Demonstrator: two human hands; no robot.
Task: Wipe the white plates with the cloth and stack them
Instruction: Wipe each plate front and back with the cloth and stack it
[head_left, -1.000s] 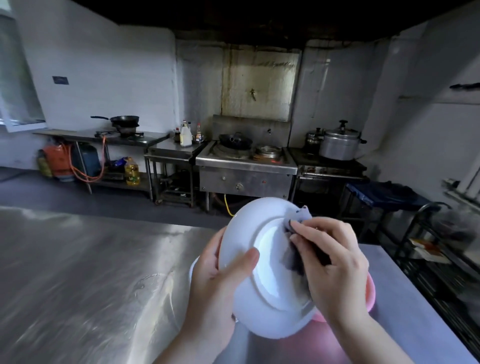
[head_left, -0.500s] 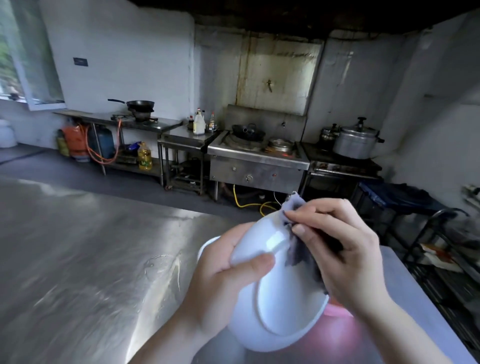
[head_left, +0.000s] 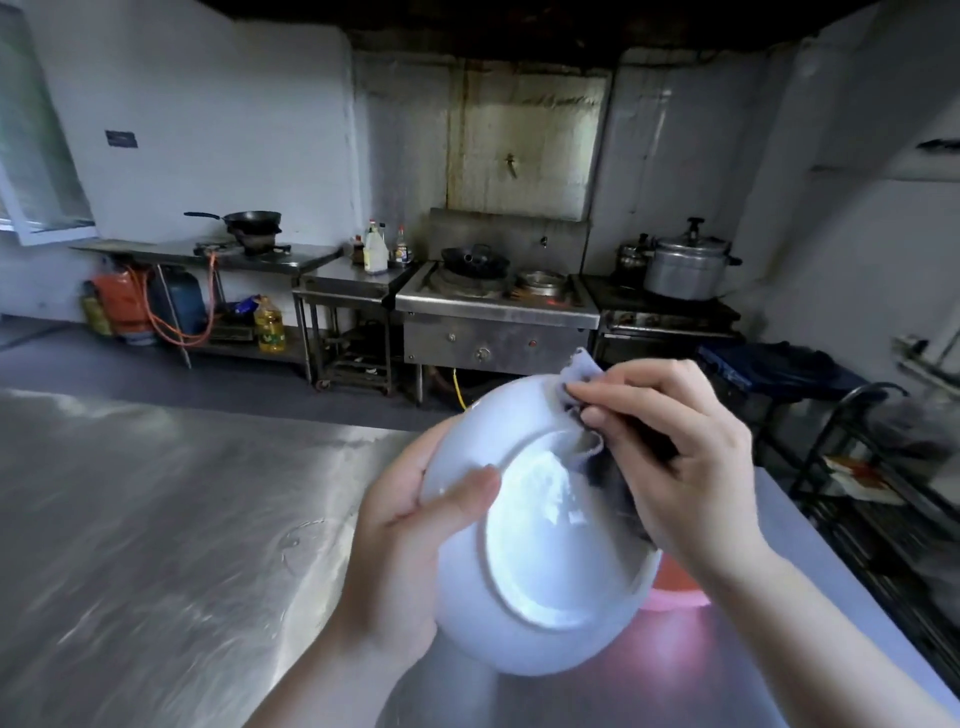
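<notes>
Wiping step under way: left hand (head_left: 410, 540) grips round white ceramic plate (head_left: 540, 561) tilted above steel surface (head_left: 156, 545); right hand (head_left: 675, 457) pinches grey cloth (head_left: 584, 410) on far rim. Next likely: finish rim, then stack.

I can read no writing anywhere from where I stand. A small dark sign (head_left: 121, 139) hangs on the white wall at the far left, but whatever it says is too small and blurred for me to make out. The bottles (head_left: 376, 253) beside the stove carry labels, and those too are only smears of colour.
</notes>
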